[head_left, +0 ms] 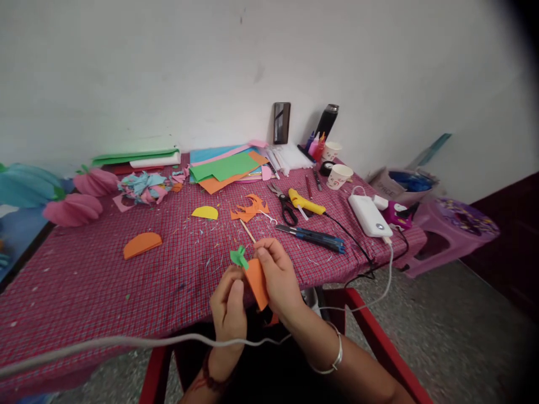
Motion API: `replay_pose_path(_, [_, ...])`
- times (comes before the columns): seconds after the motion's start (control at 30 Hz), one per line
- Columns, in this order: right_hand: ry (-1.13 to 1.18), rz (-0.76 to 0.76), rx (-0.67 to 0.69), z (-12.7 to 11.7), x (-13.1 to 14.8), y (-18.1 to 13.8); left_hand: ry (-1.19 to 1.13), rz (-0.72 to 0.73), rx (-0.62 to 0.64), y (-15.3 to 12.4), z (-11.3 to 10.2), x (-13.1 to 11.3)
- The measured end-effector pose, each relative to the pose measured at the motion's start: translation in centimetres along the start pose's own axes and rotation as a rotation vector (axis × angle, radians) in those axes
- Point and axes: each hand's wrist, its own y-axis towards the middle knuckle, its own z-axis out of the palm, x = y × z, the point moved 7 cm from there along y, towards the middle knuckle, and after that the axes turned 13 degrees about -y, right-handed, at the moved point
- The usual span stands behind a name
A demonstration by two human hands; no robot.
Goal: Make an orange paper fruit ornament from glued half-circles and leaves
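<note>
Between my hands, above the table's front edge, is a folded orange paper piece [256, 285] with a green paper stem and leaf [240, 257] at its top. My right hand [281, 279] pinches its right side, thumb on the front. My left hand [229, 307] is closed at its left edge, fingers curled just below the green leaf; their tips are partly hidden. A thin wooden stick [247, 230] runs up from my right fingertips; whether they grip it I cannot tell. Beyond lie orange paper scraps [251, 209], a yellow half-round [205, 212] and an orange half-round [142, 245].
Black scissors [288, 213], a yellow glue gun [306, 202] and a blue cutter [311, 238] lie right of centre. A white power bank [369, 215] is at the right edge. Paper pumpkins [73, 210] stand left. A white cable [138, 340] crosses in front, over my left wrist.
</note>
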Motion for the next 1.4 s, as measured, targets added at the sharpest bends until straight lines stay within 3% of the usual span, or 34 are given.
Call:
replay_pose_path(0.2, [-0.273, -0.288, -0.093, -1.0, 3.3, 0.2, -0.122, -0.195, -0.039, 0.5, 0.5, 1.4])
replay_pose_path(0.33, [-0.322, -0.381, 0.011, -1.0, 5.7, 2.2, -0.137, -0.154, -0.064, 5.7, 0.5, -0.8])
replay_pose_path(0.43, [-0.447, -0.441, 0.102, -1.2, 7.2, 4.8, -0.215, 0.023, -0.104, 11.6, -1.6, -4.0])
replay_pose_path(0.57, [-0.578, -0.439, 0.234, -0.6, 7.1, 7.6, -0.160, 0.083, -0.125, 17.3, -7.5, -6.0])
replay_pose_path(0.7, [-0.647, -0.503, 0.408, 4.3, 5.6, 8.7, -0.040, 0.214, -0.262, 18.8, -15.2, -6.8])
replay_pose_path(0.8, [-0.703, -0.676, 0.589, 10.9, 4.6, 8.6, 0.014, 0.322, -0.403, 18.4, -19.9, -6.8])
replay_pose_path(0.87, [-0.776, -0.821, 0.736, 15.6, 3.8, 8.2, 0.026, 0.333, -0.441, 18.2, -21.7, -6.4])
replay_pose_path(0.97, [-0.884, -0.985, 0.921, 21.4, 2.1, 7.7, 0.025, 0.306, -0.454, 18.4, -23.0, -5.8])
replay_pose_path(1.07, [-1.032, -1.078, 1.015, 24.7, 0.1, 7.8, 0.014, 0.302, -0.460, 18.5, -23.4, -5.8])
replay_pose_path(1.17, [-1.141, -1.085, 1.026, 25.9, -1.3, 8.4, 0.010, 0.288, -0.438, 18.6, -23.3, -5.7])
replay_pose_path(1.4, [-1.157, -1.031, 1.072, 26.8, -1.8, 9.1, -0.017, 0.232, -0.423, 18.5, -22.8, -5.5])
